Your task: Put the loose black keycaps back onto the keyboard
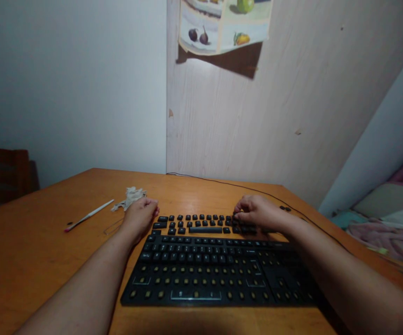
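A black keyboard (218, 274) lies on the wooden table (41, 251) in front of me; most of its keycaps are off, leaving bare sockets. Rows of loose black keycaps (198, 223) are laid out on the table just behind it. My left hand (139, 216) rests curled in a loose fist at the left end of those rows, and nothing shows in it. My right hand (257, 211) is at the right end of the rows, fingers bent down and pinched on a keycap there.
A thin white stick with a pink tip (89, 215) and a crumpled tissue (131, 196) lie left of my left hand. A black cable (243, 187) runs along the table's back. A chair (2, 174) stands far left, bedding (393, 218) at right.
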Action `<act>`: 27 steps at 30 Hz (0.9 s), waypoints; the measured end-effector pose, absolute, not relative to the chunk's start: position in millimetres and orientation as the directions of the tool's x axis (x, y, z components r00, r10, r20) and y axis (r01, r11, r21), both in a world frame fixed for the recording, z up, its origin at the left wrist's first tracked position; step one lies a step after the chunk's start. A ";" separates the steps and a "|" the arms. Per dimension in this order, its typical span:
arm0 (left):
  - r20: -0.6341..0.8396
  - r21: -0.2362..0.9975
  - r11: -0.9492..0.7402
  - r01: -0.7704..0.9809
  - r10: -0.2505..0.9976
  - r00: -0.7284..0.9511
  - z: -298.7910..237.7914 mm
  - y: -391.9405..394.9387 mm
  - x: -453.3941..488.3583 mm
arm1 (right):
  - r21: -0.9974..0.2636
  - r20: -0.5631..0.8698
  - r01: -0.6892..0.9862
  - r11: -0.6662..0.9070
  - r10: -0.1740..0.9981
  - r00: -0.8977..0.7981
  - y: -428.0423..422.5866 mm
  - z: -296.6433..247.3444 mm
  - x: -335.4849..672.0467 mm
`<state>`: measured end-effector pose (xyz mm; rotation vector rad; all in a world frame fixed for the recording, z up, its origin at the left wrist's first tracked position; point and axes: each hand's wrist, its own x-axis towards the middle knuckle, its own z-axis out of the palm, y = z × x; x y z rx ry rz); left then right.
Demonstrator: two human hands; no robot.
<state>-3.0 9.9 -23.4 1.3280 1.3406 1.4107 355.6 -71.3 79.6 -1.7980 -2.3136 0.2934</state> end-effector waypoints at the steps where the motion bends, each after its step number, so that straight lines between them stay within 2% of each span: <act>1: 0.177 0.979 -0.157 0.127 0.970 -0.165 -23.9 10.1 -3.0 | -0.273 0.048 0.923 0.270 0.963 -0.267 -83.8 81.9 352.1; 7: 0.165 0.980 -0.141 0.140 0.970 -0.176 -21.9 8.9 -1.5 | -0.226 0.138 0.868 0.443 0.896 -0.421 -151.6 75.1 337.5; 14: 0.168 0.979 -0.142 0.149 0.970 -0.174 -18.9 6.8 0.1 | -0.187 0.172 0.879 0.439 0.896 -0.410 -181.8 53.0 334.8; 27: 0.187 0.978 -0.167 0.124 0.967 -0.172 -24.5 11.5 -1.4 | -0.124 0.188 0.888 0.443 0.889 -0.417 -184.6 39.5 326.2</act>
